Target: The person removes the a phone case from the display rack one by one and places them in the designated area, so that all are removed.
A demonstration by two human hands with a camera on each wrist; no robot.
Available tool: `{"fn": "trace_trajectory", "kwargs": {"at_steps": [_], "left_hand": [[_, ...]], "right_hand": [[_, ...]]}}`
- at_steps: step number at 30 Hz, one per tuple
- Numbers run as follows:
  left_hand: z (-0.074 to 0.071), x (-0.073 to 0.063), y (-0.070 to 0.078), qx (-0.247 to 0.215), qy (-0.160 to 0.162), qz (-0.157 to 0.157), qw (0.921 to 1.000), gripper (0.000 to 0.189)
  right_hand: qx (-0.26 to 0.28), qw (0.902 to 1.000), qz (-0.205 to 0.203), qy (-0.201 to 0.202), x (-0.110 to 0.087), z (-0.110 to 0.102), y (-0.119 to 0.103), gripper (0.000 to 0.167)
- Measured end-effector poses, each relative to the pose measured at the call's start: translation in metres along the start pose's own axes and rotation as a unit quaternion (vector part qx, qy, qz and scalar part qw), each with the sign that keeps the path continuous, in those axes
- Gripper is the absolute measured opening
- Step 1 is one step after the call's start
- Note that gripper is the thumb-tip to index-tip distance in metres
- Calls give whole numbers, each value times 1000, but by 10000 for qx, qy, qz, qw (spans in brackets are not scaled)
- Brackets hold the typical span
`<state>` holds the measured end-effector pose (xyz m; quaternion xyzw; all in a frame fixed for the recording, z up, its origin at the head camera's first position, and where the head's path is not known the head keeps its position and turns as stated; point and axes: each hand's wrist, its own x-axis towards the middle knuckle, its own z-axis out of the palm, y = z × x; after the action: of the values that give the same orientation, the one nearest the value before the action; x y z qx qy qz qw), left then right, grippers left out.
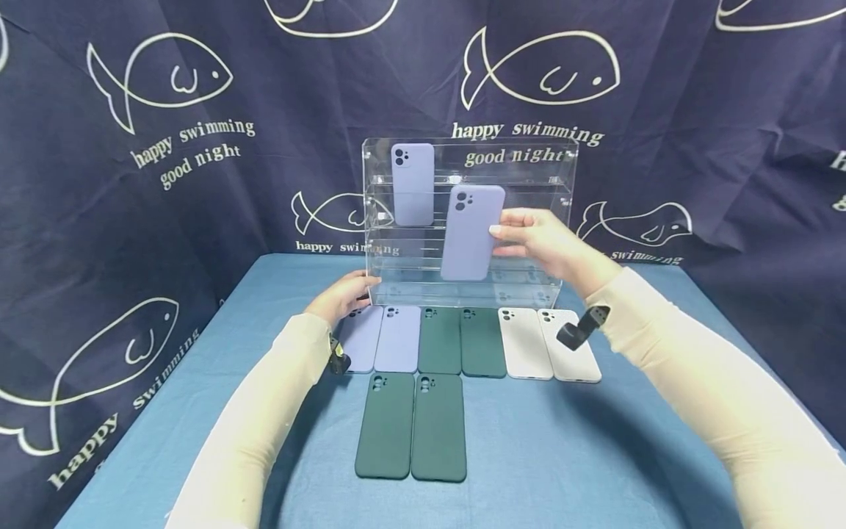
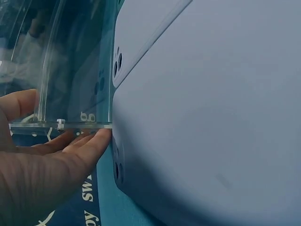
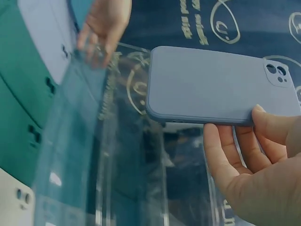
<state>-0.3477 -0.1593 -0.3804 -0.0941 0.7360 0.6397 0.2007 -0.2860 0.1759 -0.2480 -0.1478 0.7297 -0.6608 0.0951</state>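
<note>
My right hand (image 1: 538,239) pinches a lavender phone case (image 1: 471,234) by its right edge, thumb in front. In the head view this case stands upright, camera cutouts at the top, overlapping the clear acrylic display rack (image 1: 463,295). Another lavender phone case (image 1: 414,184) stands on the rack's upper left. At the rack's lower left corner my left hand (image 1: 342,295) grips the side panel; in the left wrist view the thumb (image 2: 21,103) and fingers (image 2: 91,146) lie on either side of it. A lavender phone case (image 2: 211,117) on the table lies just beside these fingers.
Before the rack lies a row of phone cases: two lavender (image 1: 397,342), two green (image 1: 439,345) and two white (image 1: 525,345). Closer to me, two more green cases (image 1: 385,430) lie side by side on the blue tablecloth (image 1: 562,463). A fish-print curtain (image 1: 317,95) hangs behind.
</note>
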Motion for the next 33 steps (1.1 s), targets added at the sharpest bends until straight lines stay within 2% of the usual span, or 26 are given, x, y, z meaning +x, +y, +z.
{"fn": "trace_trajectory", "kwargs": {"at_steps": [4, 7, 10, 18, 21, 27, 33], "left_hand": [[3, -3, 0, 137, 134, -40, 9998, 71], [4, -4, 0, 253, 182, -109, 9995, 73], [6, -5, 0, 351, 205, -120, 9991, 74], [9, -1, -1, 386, 176, 279, 9987, 72], [9, -1, 0, 373, 199, 344, 9985, 73], [11, 0, 1, 308, 175, 381, 9986, 73], [12, -1, -2, 312, 196, 343, 9987, 72]], "right_hand": [[-250, 9994, 159, -185, -13, 4, 12, 28], [-244, 9990, 291, -233, -22, 7, 21, 33], [-150, 9985, 413, -320, -34, 10, 33, 26], [-29, 9946, 868, -564, -63, 17, 61, 10], [46, 9930, 1022, -590, -72, 18, 69, 9], [323, 9876, 1354, -721, -88, 19, 84, 21], [631, 9809, 1548, -998, -103, 20, 102, 12]]}}
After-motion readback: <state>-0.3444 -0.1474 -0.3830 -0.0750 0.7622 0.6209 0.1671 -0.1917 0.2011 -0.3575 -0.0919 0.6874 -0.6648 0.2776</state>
